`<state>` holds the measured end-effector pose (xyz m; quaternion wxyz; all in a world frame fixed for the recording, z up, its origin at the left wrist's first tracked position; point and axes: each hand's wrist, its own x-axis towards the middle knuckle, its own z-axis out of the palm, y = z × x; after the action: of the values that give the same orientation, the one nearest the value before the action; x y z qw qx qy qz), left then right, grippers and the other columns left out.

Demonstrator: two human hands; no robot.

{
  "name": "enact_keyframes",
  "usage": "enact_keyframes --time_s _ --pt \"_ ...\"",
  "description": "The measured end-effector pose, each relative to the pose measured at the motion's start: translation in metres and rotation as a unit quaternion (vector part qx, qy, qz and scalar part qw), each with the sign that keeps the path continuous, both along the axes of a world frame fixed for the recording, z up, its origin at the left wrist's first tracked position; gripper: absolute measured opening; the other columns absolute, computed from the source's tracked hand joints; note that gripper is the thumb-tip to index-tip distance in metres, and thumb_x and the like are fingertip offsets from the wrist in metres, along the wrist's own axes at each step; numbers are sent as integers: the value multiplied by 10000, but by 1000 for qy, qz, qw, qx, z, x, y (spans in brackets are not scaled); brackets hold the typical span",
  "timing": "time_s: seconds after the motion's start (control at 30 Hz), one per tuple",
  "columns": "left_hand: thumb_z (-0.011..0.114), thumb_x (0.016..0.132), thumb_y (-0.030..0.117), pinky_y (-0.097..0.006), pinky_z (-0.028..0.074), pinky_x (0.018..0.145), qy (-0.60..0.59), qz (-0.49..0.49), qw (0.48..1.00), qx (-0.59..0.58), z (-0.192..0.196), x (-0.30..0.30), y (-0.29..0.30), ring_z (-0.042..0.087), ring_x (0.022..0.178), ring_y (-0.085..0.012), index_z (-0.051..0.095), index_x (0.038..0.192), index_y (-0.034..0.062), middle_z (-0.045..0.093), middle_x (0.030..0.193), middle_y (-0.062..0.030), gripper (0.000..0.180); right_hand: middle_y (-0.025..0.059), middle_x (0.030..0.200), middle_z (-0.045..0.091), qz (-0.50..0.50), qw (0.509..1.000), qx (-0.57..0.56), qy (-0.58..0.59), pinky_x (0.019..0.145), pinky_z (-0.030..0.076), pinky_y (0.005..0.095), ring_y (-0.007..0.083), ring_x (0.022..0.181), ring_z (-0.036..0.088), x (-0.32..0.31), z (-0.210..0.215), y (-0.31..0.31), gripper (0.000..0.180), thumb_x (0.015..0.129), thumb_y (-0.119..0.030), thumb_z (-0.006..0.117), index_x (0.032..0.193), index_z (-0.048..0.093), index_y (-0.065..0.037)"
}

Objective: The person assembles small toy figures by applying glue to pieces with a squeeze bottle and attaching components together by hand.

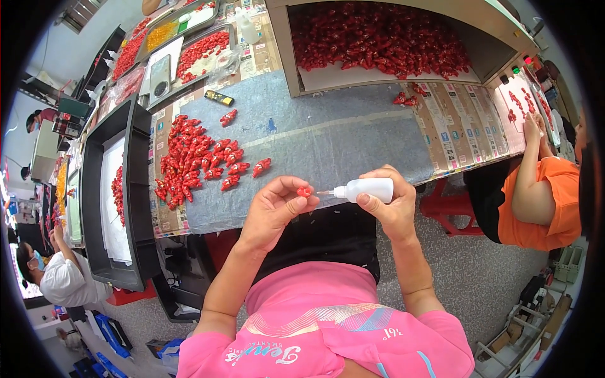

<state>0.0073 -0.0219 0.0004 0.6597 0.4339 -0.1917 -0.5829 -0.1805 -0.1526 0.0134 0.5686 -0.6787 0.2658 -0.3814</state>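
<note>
Pinched between the fingers of my left hand (277, 211) is a small red figurine piece (304, 191). My right hand (396, 205) grips a white squeeze bottle (370, 188), tipped on its side with its thin needle nozzle (326, 192) pointing left. The needle's tip reaches the red piece; whether it touches or enters it is too small to tell. Both hands are above the table's front edge. A pile of similar red figurines (186, 154) lies on the table to the left, with a few scattered at its right side.
A blue-grey cloth (328, 135) covers the table's middle. An open box (290, 50) full of red pieces stands at the back. At left are a black tray (142, 208), a black-and-yellow tube (218, 97) and a phone (160, 79). A co-worker in orange (545, 195) sits at right.
</note>
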Motion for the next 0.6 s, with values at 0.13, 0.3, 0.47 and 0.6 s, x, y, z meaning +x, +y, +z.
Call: enact_keyframes --time_s 0.13,0.3,0.47,0.6 --pt "645 835 32 -342 528 856 -5 3 1000 -7 0 -1 0 634 927 -192 551 1025 10 604 1005 -86 213 20 803 565 -6 1000 12 -3 606 407 221 92 700 534 1 3 3 348 711 -263 798 891 634 -14" --pt "637 839 24 -347 525 869 -3 3 1000 -10 -1 -1 -1 631 942 -197 542 1029 6 595 1017 -90 214 23 807 565 -3 1000 5 -18 611 427 219 91 705 551 1 -2 4 291 716 -171 796 904 650 -3" --pt "634 839 17 -348 522 876 -6 -2 1000 -3 2 0 -1 628 952 -202 538 1030 4 589 1022 -95 214 26 822 568 2 1000 23 -20 616 429 220 92 711 554 2 -2 6 289 721 -167 792 910 648 -3" --pt "633 840 18 -347 522 872 0 -1 1000 -3 3 -1 -1 626 954 -204 536 1032 5 587 1021 -97 215 25 834 567 0 999 22 -26 626 434 220 92 721 558 3 -4 6 293 724 -168 790 917 644 -4"
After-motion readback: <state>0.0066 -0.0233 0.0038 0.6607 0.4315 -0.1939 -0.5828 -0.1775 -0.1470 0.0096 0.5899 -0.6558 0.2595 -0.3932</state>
